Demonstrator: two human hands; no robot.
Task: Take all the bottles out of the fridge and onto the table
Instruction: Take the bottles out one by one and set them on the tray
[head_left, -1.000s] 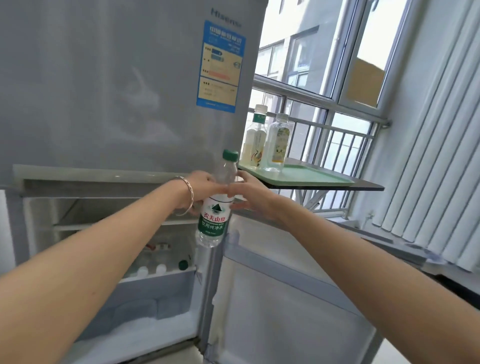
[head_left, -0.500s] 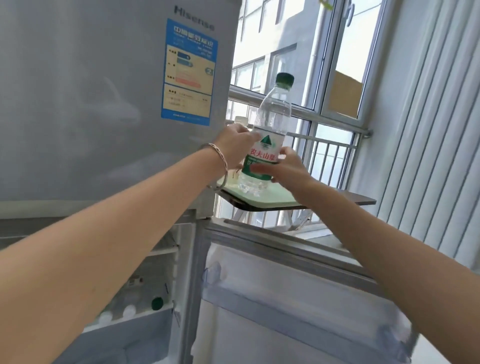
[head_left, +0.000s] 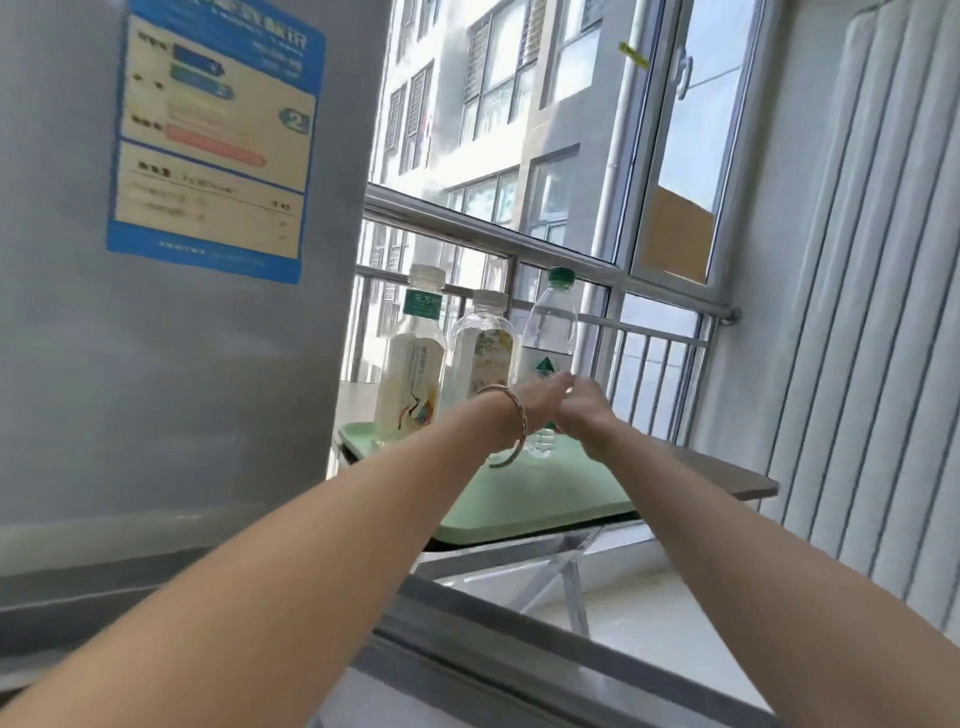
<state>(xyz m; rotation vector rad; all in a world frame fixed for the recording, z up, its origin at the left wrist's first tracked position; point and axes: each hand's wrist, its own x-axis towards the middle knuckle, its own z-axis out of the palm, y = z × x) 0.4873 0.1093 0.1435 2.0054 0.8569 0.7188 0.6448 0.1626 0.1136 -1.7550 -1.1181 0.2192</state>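
Note:
A clear water bottle (head_left: 550, 332) with a green cap stands upright on the green tray (head_left: 545, 493), its base touching the tray. My left hand (head_left: 537, 402), with a bangle on its wrist, and my right hand (head_left: 584, 410) both wrap around the bottle's lower body and hide its label. Left of it on the tray stand a clear bottle with a yellow label (head_left: 485, 348) and a milky white bottle with a green neck label (head_left: 415, 374). The grey fridge (head_left: 182, 338) fills the left side; its inside is out of view.
The tray lies on a dark folding table (head_left: 727, 475) by the window. A metal window railing (head_left: 519, 239) runs behind the bottles. The open fridge door's top edge (head_left: 519, 654) crosses below my arms. Vertical blinds (head_left: 857, 312) hang at the right.
Both hands carried the water bottle up from the fridge opening, then right and down onto the tray beside the other two bottles. The view has turned from the fridge to the table.

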